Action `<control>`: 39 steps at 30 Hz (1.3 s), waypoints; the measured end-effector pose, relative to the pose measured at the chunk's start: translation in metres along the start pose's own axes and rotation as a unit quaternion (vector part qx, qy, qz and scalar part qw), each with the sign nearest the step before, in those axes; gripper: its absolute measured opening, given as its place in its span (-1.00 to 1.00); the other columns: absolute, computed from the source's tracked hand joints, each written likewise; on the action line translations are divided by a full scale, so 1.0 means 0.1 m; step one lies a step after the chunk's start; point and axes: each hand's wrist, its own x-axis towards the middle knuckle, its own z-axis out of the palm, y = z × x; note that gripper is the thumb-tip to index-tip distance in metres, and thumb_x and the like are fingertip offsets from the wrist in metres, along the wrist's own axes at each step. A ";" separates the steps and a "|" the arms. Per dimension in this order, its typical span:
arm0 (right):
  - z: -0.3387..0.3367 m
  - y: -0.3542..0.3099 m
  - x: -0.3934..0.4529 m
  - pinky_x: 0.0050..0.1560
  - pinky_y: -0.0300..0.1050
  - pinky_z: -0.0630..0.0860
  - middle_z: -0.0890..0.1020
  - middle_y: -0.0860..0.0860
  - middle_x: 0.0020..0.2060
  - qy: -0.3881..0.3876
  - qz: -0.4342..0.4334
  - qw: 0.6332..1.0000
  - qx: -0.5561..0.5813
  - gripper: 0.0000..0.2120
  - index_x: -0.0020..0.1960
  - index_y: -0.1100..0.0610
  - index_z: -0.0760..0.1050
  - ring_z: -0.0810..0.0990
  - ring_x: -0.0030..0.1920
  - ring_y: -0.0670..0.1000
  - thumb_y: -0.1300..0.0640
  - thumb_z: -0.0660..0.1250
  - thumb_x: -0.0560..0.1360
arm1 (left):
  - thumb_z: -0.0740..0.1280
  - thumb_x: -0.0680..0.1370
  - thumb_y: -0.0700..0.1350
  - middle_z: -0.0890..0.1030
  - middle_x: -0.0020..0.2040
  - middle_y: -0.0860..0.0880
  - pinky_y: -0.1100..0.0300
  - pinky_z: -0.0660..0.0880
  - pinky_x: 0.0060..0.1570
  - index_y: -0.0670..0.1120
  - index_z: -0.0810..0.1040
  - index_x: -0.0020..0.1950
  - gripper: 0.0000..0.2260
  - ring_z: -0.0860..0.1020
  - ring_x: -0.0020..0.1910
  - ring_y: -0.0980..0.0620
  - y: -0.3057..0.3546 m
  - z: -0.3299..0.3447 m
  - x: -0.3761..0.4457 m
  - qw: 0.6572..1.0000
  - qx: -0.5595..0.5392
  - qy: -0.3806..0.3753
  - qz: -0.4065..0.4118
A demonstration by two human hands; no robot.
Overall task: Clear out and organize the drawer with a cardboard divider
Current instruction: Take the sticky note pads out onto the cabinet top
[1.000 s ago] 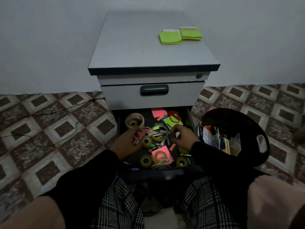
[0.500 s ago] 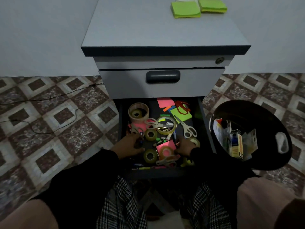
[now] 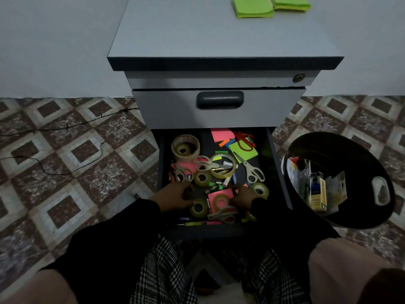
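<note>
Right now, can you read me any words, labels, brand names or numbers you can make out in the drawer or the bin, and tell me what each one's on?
No text reads clearly.
Battery inside the large tape ring: light lettering, too blurred to read.
Edge of the pink sticky pad: dark print, too small.
Yellow and blue box in the black bin: print, illegible.
White and red packet: text lines, too small.

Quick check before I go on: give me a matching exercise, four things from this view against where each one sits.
1. green sticky note pads
2. wide brown tape roll
3. red-handled scissors
4. black bin

A. drawer, back right
B. floor, right of the cabinet
C. on top of the cabinet
D. drawer, back left

Pairs: 1-C, 2-D, 3-A, 4-B
</note>
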 end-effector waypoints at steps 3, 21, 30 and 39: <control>0.05 -0.04 0.03 0.10 -0.09 0.42 0.52 0.20 0.21 0.054 -0.023 0.998 0.009 -0.63 0.27 0.22 0.35 0.49 0.21 0.18 0.31 0.27 0.47 | 0.36 0.52 -0.05 0.53 0.23 -0.11 0.16 0.42 0.18 -0.15 0.41 0.30 -0.60 0.51 0.19 -0.03 -0.02 -0.01 0.00 1.000 -0.011 0.000 -0.002; 0.25 -0.15 0.06 -0.07 -0.01 0.42 0.41 -0.04 -0.27 -0.021 -0.074 0.990 0.116 -0.69 -0.20 0.04 0.26 0.45 -0.08 0.04 0.37 0.33 0.44 | 0.33 0.53 -0.17 0.51 0.27 -0.14 0.24 0.38 0.12 -0.20 0.39 0.33 -0.61 0.50 0.23 -0.05 0.00 0.02 0.01 1.000 -0.011 -0.010 -0.001; 0.15 -0.29 -0.12 -0.34 -0.13 0.40 0.45 0.13 -0.34 -0.071 -0.134 0.946 0.288 -0.66 -0.16 0.13 0.30 0.43 -0.38 0.02 0.56 0.21 0.42 | 0.38 0.50 -0.13 0.45 0.36 -0.12 0.26 0.33 0.16 -0.04 0.08 0.53 -0.32 0.44 0.31 -0.07 0.01 0.04 0.02 1.000 0.001 0.022 0.019; 0.11 -0.31 -0.08 -0.12 -0.18 0.52 0.54 0.00 -0.21 -0.083 -0.143 0.938 0.303 -0.64 -0.14 0.02 0.35 0.53 -0.15 0.02 0.45 0.36 0.40 | 0.36 0.50 -0.16 0.58 -0.03 -0.15 0.29 0.25 -0.22 -0.23 0.52 0.06 -0.81 0.53 -0.04 -0.04 -0.02 0.02 0.06 0.994 -0.011 0.110 -0.002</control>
